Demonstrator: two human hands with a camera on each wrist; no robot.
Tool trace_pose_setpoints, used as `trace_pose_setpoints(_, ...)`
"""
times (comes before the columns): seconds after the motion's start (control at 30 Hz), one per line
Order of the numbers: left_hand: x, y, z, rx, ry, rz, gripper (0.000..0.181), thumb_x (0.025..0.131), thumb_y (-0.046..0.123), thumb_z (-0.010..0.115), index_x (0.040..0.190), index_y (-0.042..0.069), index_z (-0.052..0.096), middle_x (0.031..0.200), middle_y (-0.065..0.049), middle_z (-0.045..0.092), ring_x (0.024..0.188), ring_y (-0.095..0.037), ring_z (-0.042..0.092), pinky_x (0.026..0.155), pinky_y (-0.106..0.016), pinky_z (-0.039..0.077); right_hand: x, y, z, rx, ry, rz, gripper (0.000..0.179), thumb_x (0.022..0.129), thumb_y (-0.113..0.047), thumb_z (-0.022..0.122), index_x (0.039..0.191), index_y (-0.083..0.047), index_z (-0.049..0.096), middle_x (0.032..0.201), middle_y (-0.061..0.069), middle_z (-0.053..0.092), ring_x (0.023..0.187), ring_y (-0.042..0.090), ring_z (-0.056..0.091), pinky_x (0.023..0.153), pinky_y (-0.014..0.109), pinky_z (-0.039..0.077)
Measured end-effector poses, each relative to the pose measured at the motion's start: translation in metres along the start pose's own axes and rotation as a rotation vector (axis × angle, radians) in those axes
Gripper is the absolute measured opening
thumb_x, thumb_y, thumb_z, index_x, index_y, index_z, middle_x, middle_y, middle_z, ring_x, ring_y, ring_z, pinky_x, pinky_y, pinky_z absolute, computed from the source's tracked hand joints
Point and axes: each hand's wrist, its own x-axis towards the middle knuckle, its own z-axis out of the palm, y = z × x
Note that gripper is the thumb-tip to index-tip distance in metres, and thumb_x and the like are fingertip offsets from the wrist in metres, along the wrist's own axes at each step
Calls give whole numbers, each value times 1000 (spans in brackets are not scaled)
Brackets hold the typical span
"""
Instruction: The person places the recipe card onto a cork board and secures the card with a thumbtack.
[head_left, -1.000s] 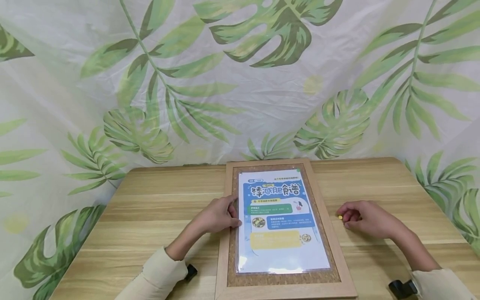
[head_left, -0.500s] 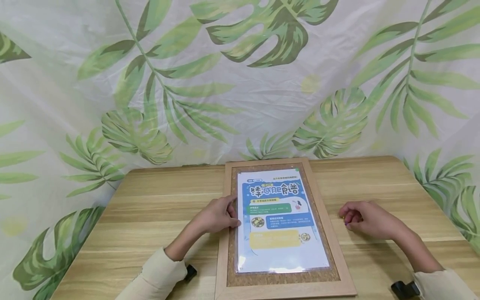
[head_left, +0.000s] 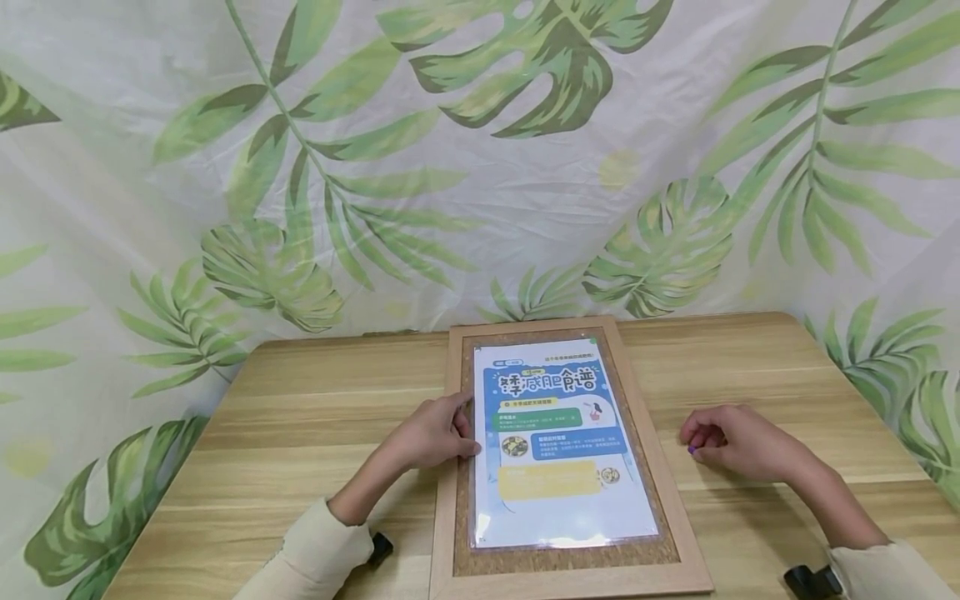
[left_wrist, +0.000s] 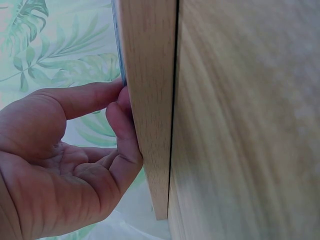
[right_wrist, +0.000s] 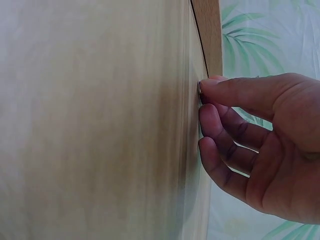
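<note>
A printed sheet [head_left: 566, 442] with a glossy surface lies on the wood-framed cork board [head_left: 491, 560]. My left hand [head_left: 431, 433] rests at the sheet's left edge, thumb tip on the sheet and forefinger tip a little farther up. In the left wrist view its other fingers bend against the wooden frame [left_wrist: 150, 100]. Right of the board, my right hand [head_left: 738, 437] pinches a small purple push pin [head_left: 692, 450] between thumb and fingertips, low over the table. The fingers hide most of the pin. A green push pin [head_left: 593, 341] marks the sheet's top right corner.
The wooden table [head_left: 330, 400] extends on both sides of the board. Behind its back edge hangs a leaf-patterned cloth [head_left: 495, 225]. Black wrist devices sit under both cream sleeves [head_left: 318, 550].
A small yellow thing showed at my right fingertips a second ago; now only a purple one shows at the thumb. The left hand and board hold still.
</note>
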Motion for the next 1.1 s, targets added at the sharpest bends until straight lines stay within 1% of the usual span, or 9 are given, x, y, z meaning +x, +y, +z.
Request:
trace_pose_setpoints(0.2, 0, 0, 0, -5, 0, 10, 91, 89, 4, 85, 164, -8, 34, 84, -5, 65, 70, -16, 56, 59, -27, 41, 0, -1, 1, -3, 4, -7, 18, 88, 1, 81, 96, -13, 76, 87, -10, 71, 78, -4, 59, 68, 21, 53)
trace_pose_setpoints(0.43, 0, -1, 0, 3, 2, 14, 90, 90, 4, 85, 163, -8, 34, 84, -4, 65, 70, -16, 56, 59, -27, 41, 0, -4, 2, -6, 11, -4, 16, 87, -3, 85, 97, -12, 76, 86, -10, 70, 77, -4, 58, 68, 22, 53)
trace_pose_setpoints(0.7, -1, 0, 0, 2, 4, 2, 88, 90, 3, 84, 162, -9, 36, 84, -5, 65, 71, -16, 56, 59, -27, 41, 1, -9, 2, -21, 14, -4, 17, 87, 1, 83, 95, -13, 77, 86, -10, 72, 78, -3, 61, 69, 22, 55)
trace_pose_setpoints(0.93, -1, 2, 0, 6, 5, -4, 89, 90, 3, 84, 163, -8, 35, 84, -5, 65, 71, -17, 57, 59, -27, 41, 5, -23, 2, -25, 10, -19, 17, 90, -2, 81, 96, -18, 78, 89, -12, 73, 81, -5, 62, 72, 22, 56)
trace_pose_setpoints(1.1, -1, 2, 0, 11, 6, -6, 88, 90, 3, 84, 163, -8, 35, 85, -5, 65, 71, -17, 57, 60, -27, 41, 11, -38, 0, -12, 4, -28, 15, 92, -4, 80, 98, -17, 79, 89, -11, 73, 81, -3, 62, 72, 23, 56)
